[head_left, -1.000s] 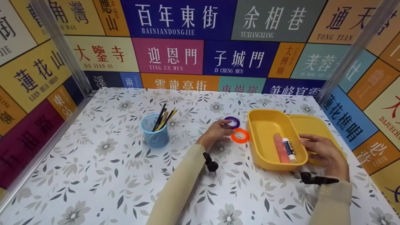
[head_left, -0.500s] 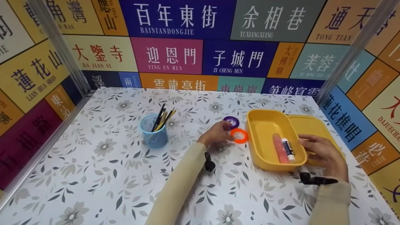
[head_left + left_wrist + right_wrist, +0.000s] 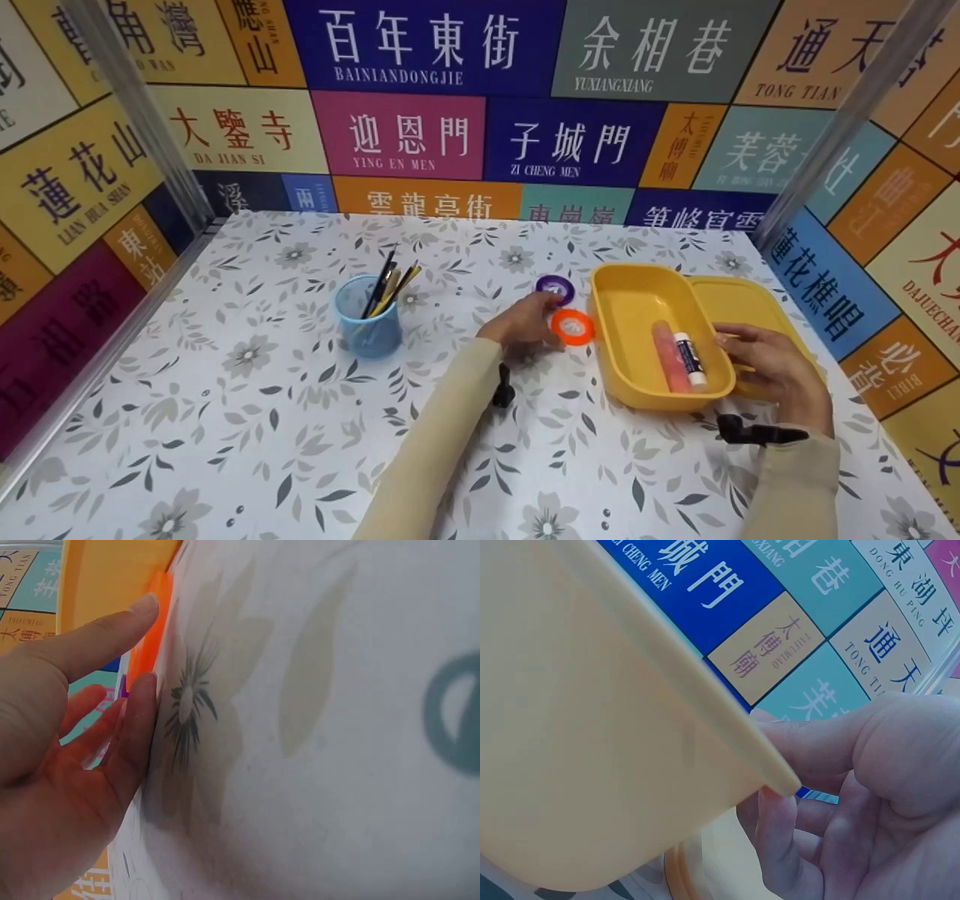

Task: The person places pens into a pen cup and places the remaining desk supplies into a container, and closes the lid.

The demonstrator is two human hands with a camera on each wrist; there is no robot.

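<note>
A yellow plastic box (image 3: 622,352) stands on the table, holding a glue stick (image 3: 690,358) and a pinkish-red stick-like thing (image 3: 670,356). My right hand (image 3: 780,371) pinches its right rim between thumb and fingers, as the right wrist view (image 3: 855,787) also has it. Left of the box lie an orange ring-shaped roll (image 3: 589,328), like tape, and a purple one (image 3: 555,280) behind it. My left hand (image 3: 523,324) is beside both rolls, its thumb and fingers apart. In the left wrist view the thumb tip overlaps the orange roll (image 3: 154,630); whether it touches cannot be told.
A light blue cup (image 3: 371,330) with several brushes or pencils (image 3: 390,285) stands on the left. The yellow lid (image 3: 742,300) lies right of the box, partly under my right hand. Printed panels (image 3: 405,142) wall in the flower-patterned table (image 3: 300,450).
My left hand's fingers have drawn back a little from the purple roll and settled near the orange one. My right hand keeps its grip on the box rim.
</note>
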